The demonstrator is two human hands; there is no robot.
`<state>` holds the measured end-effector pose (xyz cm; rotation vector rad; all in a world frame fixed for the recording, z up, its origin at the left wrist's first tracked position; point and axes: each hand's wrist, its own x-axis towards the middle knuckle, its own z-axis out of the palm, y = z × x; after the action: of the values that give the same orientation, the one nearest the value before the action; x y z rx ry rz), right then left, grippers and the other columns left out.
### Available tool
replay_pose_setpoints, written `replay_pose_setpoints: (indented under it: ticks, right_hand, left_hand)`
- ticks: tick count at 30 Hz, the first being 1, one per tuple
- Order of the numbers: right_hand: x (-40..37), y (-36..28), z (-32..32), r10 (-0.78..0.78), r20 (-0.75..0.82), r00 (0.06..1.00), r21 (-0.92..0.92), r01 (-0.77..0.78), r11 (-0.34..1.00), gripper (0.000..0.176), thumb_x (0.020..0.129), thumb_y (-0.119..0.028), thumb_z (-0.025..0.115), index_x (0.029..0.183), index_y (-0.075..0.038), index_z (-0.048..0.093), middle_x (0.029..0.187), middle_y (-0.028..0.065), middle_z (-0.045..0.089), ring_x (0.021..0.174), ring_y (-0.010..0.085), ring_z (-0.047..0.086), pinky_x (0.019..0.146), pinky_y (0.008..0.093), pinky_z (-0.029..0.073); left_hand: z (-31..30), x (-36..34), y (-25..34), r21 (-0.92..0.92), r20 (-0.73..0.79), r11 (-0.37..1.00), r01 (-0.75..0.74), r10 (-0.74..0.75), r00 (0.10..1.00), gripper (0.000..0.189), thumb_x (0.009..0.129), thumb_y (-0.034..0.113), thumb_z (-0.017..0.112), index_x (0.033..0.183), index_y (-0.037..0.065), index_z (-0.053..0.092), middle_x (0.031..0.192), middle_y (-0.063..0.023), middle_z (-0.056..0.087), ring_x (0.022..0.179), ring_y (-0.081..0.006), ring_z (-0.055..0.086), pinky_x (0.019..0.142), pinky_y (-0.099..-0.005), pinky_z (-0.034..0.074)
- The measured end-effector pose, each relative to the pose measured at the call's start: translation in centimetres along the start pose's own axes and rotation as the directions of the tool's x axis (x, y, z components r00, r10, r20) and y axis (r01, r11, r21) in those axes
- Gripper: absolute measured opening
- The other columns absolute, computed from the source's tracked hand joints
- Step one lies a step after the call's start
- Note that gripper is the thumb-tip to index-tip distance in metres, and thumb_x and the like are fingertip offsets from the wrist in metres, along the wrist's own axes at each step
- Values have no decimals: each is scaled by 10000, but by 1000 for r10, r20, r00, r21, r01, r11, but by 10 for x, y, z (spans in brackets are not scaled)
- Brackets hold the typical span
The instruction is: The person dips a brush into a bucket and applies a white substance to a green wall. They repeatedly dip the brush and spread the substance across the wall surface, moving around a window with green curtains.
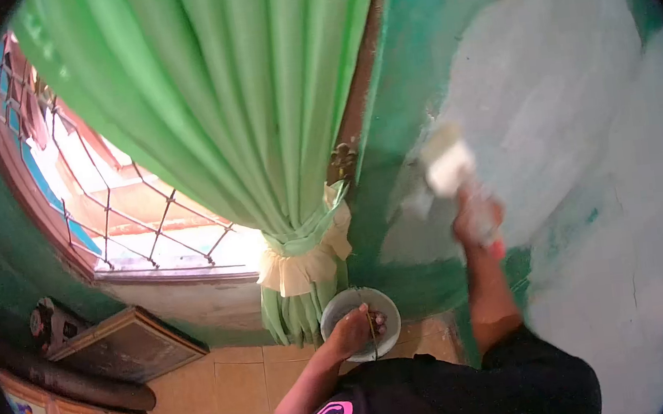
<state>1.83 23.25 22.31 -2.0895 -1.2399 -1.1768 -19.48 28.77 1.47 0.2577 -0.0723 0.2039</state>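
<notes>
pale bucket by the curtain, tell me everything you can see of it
The bucket looks like pale plastic, its round open top crossed by a thin handle. The left hand is curled around that handle. The bucket shows near the bottom of the green curtain. Its contents, and whether it stands or hangs, are unclear.

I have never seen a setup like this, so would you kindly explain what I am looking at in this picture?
There is no machine here: a person works with two bare hands. The single picture comes from a camera worn on the head, looking forward and down. The right hand holds a brush, slightly blurred, up by a wall that is patchy green and whitish. The left hand holds a bucket, seemingly by its handle. To the left hang a green curtain and a barred window, above a tiled floor.
</notes>
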Motion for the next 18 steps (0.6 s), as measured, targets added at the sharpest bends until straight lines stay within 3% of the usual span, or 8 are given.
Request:
replay_pose_setpoints:
  ticks: [2, 6, 8, 10, 12, 13, 15, 18]
  right_hand:
    - [-42, -4, 44, 145, 264, 954, 179, -196, 964, 226, 837, -245, 433, 875, -91, 594, 675, 129, 587, 519, 276, 524, 477, 392, 395]
    - [-67, 10, 58, -241, 382, 892, 397, 77, 915, 213, 755, -265, 500, 836, -86, 580, 662, 119, 571, 614, 329, 552, 527, 405, 445]
    - [-8, 10, 1, -319, 659, 681, 593, -210, 777, 287, 803, -375, 461, 862, -113, 562, 681, 129, 573, 634, 296, 564, 593, 376, 471]
    - [50, 7, -42, -460, 690, 559, 287, 373, 883, 215, 794, -299, 468, 880, -118, 546, 672, 113, 567, 593, 286, 553, 573, 374, 469]
    - [98, 21, -64, -496, 583, 643, 99, 550, 829, 210, 806, -248, 439, 943, -143, 558, 630, 95, 562, 558, 270, 553, 528, 361, 458]
    - [115, 51, -60, -658, 215, 722, 86, 657, 749, 250, 810, -263, 446, 981, -130, 571, 635, 98, 567, 565, 259, 559, 529, 366, 457]
    - [142, 42, -85, -16, 3, 1000, 616, 11, 788, 218, 847, -224, 473, 809, -66, 619, 756, 97, 608, 648, 211, 570, 600, 322, 447]
    - [156, 46, -63, 288, -246, 925, 944, 161, 288, 275, 857, -223, 486, 985, 3, 575, 838, 75, 604, 695, 166, 579, 615, 287, 483]
  left_hand:
    - [1, -4, -1, -1, -71, 1000, 10, -10, 997, 226, 865, 276, 453, 920, 60, 487, 871, -65, 485, 827, -201, 464, 771, -329, 357]
    - [-9, -16, 4, -38, 75, 999, 30, -27, 997, 300, 843, 262, 487, 1036, 34, 458, 1007, -99, 466, 951, -206, 451, 870, -372, 336]
    - [1, -19, 5, 35, 35, 999, 34, -35, 999, 286, 831, 271, 498, 1018, 58, 462, 968, -81, 472, 904, -205, 458, 828, -347, 351]
    - [15, -18, 7, 115, -3, 992, 46, -45, 999, 272, 819, 281, 509, 1000, 82, 465, 929, -63, 479, 857, -204, 466, 785, -323, 366]
    - [26, -14, 5, 268, 40, 963, -11, 0, 999, 324, 796, 268, 529, 1031, 58, 449, 945, -74, 478, 866, -206, 467, 791, -311, 364]
    - [27, -12, 5, 271, 35, 963, 3, -13, 999, 324, 796, 268, 529, 1031, 58, 449, 945, -74, 478, 866, -206, 467, 791, -311, 364]
    - [28, -5, 1, 273, 98, 962, -21, -6, 995, 378, 767, 245, 556, 1050, 27, 430, 953, -88, 476, 870, -207, 464, 799, -314, 363]
    - [40, 3, 0, 247, 123, 968, -38, 7, 992, 393, 740, 214, 556, 1051, 11, 427, 965, -93, 467, 870, -207, 458, 801, -312, 361]
